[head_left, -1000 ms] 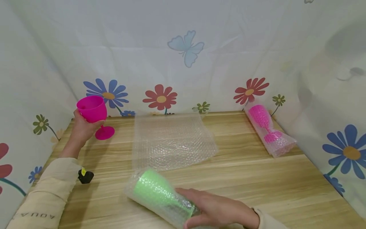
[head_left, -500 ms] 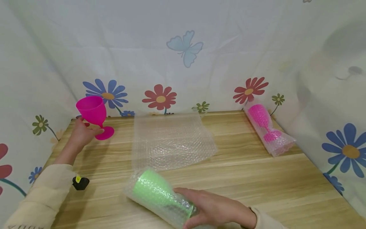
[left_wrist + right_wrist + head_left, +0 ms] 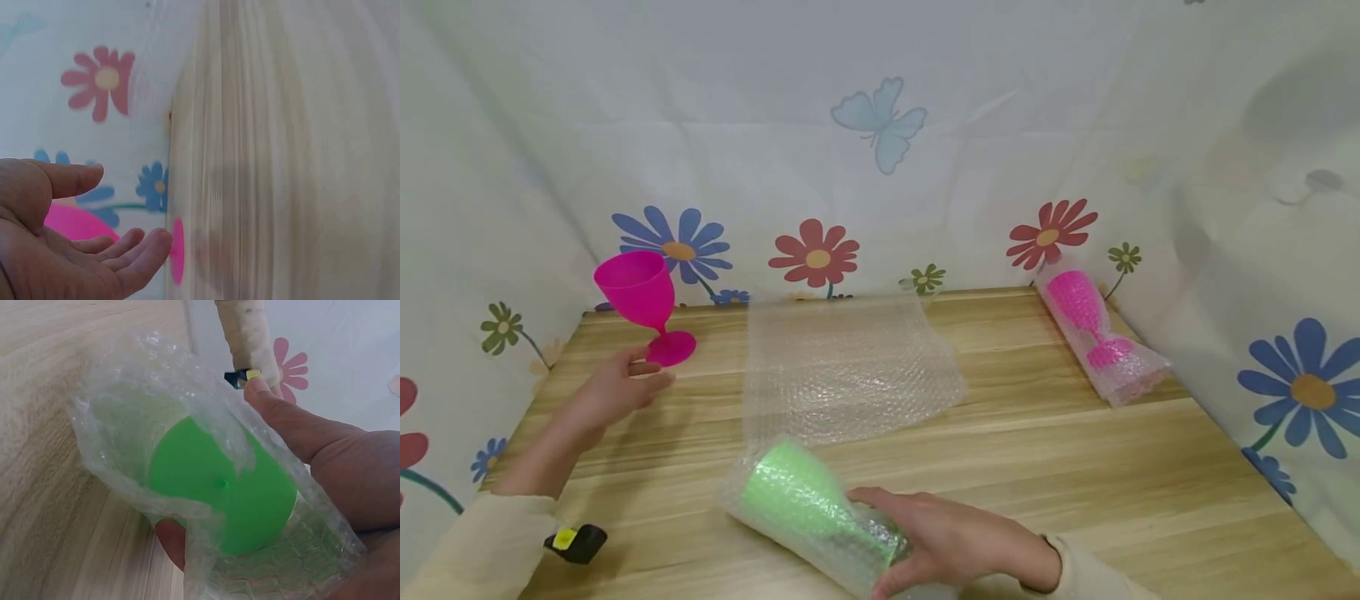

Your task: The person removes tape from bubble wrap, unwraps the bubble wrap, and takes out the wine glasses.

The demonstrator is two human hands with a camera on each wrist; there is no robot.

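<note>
A pink plastic goblet (image 3: 638, 292) stands upright at the back left of the table. Just in front of its foot my left hand (image 3: 613, 390) hovers with fingers loosely spread, holding nothing; the left wrist view shows the same open hand (image 3: 81, 244) beside the goblet's pink foot (image 3: 178, 252). At the front, a green goblet (image 3: 793, 492) lies rolled in bubble wrap. My right hand (image 3: 951, 537) grips this bundle round its stem end. In the right wrist view, the green foot (image 3: 219, 494) shows inside the wrap's open end, between thumb and fingers.
A flat sheet of bubble wrap (image 3: 850, 375) lies at the back middle of the table (image 3: 1060, 483). Towards the back right lies a second pink goblet (image 3: 1078, 304) in bubble wrap. A black wrist camera (image 3: 576, 543) sits at the left sleeve. Flowered cloth walls (image 3: 760, 167) enclose the table.
My left hand has let go of the pink goblet, which stays standing, and has drawn back towards me. My right hand still grips the wrapped green goblet in nearly the same place.
</note>
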